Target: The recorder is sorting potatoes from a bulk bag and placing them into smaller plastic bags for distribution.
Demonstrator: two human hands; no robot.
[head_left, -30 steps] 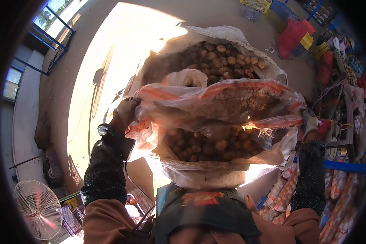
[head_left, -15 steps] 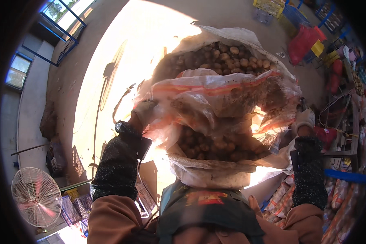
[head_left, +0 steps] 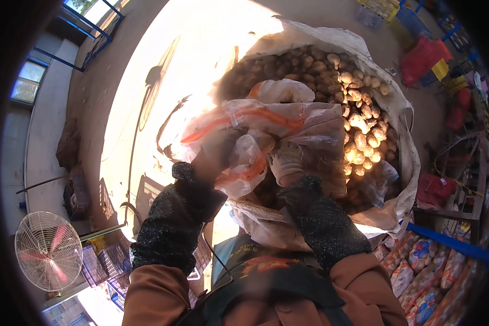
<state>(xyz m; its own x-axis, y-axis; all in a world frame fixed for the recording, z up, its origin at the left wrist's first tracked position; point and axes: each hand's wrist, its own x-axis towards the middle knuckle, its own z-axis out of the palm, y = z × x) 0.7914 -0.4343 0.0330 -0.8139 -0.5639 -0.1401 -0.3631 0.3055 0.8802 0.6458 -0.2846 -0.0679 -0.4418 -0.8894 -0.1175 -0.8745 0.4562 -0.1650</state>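
Observation:
A large white woven sack [head_left: 413, 157] stands wide-mouthed in front of me, filled with brown potatoes [head_left: 358, 141]. Over its left and middle part lies a crumpled translucent plastic bag [head_left: 320, 125] with orange-red stripes. My left hand [head_left: 220, 152], in shadow and partly covered by a fold of plastic, is closed on the bag's left part. Close beside it, my gloved right hand [head_left: 287, 162] is closed on the gathered plastic near the middle. The fingertips of both hands are partly hidden in the folds. Black speckled sleeve guards cover both forearms.
A round caged fan [head_left: 49, 251] stands at lower left, beside purple crates [head_left: 95, 266]. Packed bags of produce [head_left: 424, 266] lie at lower right, behind a blue bar [head_left: 451, 243]. A red sack [head_left: 424, 60] sits at upper right. Bright sunlight falls across the floor [head_left: 163, 70].
My right hand has moved from the far right inward beside the left hand, bringing the bag's right side along. The spread bag is now bunched leftward, uncovering sunlit potatoes on the right.

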